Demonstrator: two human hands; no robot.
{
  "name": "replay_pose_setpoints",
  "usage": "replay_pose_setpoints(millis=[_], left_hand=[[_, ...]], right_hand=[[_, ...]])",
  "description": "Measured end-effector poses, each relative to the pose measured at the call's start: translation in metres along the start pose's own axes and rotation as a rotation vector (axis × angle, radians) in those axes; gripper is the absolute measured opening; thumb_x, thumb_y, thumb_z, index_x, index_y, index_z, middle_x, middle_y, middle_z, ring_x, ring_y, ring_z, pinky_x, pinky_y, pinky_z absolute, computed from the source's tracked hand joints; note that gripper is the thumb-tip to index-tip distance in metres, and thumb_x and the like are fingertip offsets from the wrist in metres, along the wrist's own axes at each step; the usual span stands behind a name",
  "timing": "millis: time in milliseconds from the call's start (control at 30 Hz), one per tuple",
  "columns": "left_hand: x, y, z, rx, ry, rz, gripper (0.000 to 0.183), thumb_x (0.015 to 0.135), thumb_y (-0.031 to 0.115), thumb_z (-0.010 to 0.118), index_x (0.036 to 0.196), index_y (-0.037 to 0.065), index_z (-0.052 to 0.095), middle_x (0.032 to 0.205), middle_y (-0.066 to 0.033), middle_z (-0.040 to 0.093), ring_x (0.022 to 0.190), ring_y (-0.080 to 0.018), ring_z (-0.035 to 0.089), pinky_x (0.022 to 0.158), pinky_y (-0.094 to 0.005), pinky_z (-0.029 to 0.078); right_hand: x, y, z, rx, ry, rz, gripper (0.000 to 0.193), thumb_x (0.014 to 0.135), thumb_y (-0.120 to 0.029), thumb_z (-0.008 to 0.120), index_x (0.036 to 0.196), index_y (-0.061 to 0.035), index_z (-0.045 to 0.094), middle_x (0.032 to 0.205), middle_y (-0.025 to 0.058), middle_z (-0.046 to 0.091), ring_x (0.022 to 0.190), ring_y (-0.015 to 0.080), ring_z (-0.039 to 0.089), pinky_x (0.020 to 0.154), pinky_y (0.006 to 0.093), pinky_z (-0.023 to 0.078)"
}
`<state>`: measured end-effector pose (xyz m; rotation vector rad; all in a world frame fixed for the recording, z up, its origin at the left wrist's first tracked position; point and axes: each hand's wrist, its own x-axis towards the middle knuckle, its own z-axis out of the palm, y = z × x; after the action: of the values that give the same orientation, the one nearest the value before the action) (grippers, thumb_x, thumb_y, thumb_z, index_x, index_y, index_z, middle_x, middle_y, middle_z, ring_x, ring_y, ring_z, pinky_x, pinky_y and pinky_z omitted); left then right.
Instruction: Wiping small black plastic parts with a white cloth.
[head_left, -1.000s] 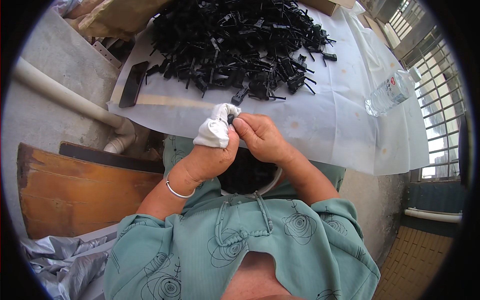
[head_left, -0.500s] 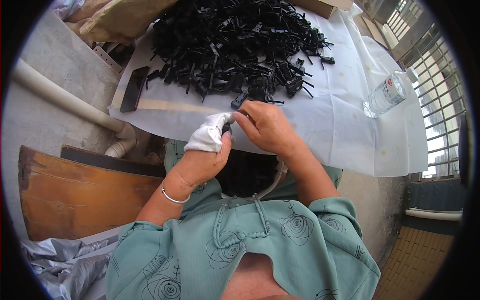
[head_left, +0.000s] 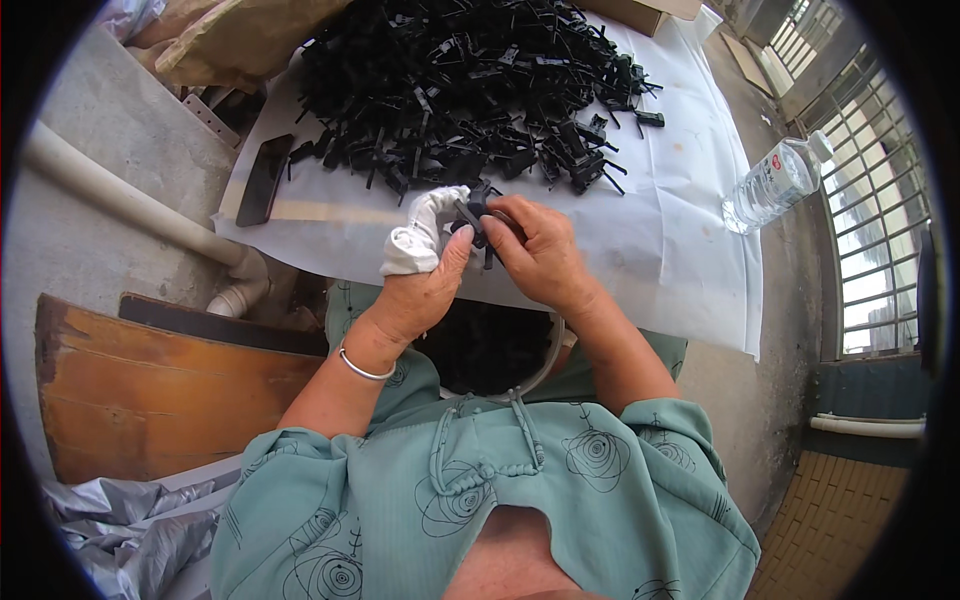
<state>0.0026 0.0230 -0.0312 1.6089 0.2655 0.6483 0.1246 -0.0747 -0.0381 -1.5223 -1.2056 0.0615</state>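
In front of me, over the near edge of the table, both hands are closed on a small black plastic part [head_left: 478, 206]. My left hand [head_left: 418, 290] grips it with a bare thumb; a white cloth covering [head_left: 408, 248] wraps its other fingers. My right hand [head_left: 545, 255] pinches the same part from the right with thumb and bent fingers. Some of the part is hidden behind the fingers. Just beyond my hands lies a big heap of similar black parts [head_left: 470, 90], many with thin protruding arms.
White sheeting [head_left: 640, 260] covers the table. A dark phone [head_left: 266, 180] lies at left, and a clear water bottle [head_left: 775, 185] stands tilted in view at right. Below my hands, a round container [head_left: 552, 362] with dark contents sits at my lap. A wooden board [head_left: 180, 390] is at lower left.
My left hand has moved up and right, bringing the black part into fuller view between both hands. At the right, the sheeting's outer flap no longer spreads out past the bottle.
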Motion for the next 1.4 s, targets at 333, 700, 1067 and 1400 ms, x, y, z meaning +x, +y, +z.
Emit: replay_pose_setpoints(millis=[333,700,1067,1400], left_hand=[[0.022,0.005,-0.004,-0.074,0.022,-0.196,0.024,0.092,0.008,0.047,0.115,0.003,0.046,0.102,-0.0071,0.057,0.072,-0.0129,0.06,0.064,-0.025,0.05],[0.003,0.004,-0.006,0.268,-0.079,0.047,0.036,0.084,-0.002,0.052,0.118,-0.001,0.042,0.104,-0.0084,0.053,0.083,-0.0128,0.059,0.068,-0.0264,0.05],[-0.016,0.022,-0.003,-0.136,-0.12,-0.066,0.039,0.082,0.004,0.064,0.115,0.002,0.045,0.103,-0.0077,0.057,0.074,-0.0089,0.054,0.059,-0.0207,0.046],[-0.01,0.03,0.013,-0.467,0.035,-0.048,0.026,0.084,0.004,0.061,0.105,0.006,0.046,0.097,-0.008,0.061,0.066,-0.0089,0.056,0.055,-0.0193,0.046]], right_hand=[[0.012,0.016,-0.018,-0.435,0.279,0.091,0.016,0.081,-0.015,0.061,0.086,-0.0009,0.056,0.062,0.0094,0.054,0.053,0.0224,0.051,0.052,0.0336,0.041],[0.001,-0.019,-0.015,-0.262,-0.12,-0.243,0.022,0.077,-0.012,0.065,0.095,-0.002,0.057,0.072,0.0127,0.058,0.054,0.0234,0.053,0.052,0.0312,0.044],[-0.015,-0.023,-0.006,0.852,-0.13,0.545,0.018,0.093,-0.02,0.05,0.081,-0.0068,0.053,0.063,-0.0035,0.046,0.049,0.0051,0.04,0.042,0.021,0.029],[-0.028,-0.024,0.004,0.957,-0.087,0.589,0.017,0.095,-0.021,0.046,0.089,-0.0069,0.053,0.064,-0.0051,0.046,0.05,0.0043,0.042,0.043,0.0209,0.034]])
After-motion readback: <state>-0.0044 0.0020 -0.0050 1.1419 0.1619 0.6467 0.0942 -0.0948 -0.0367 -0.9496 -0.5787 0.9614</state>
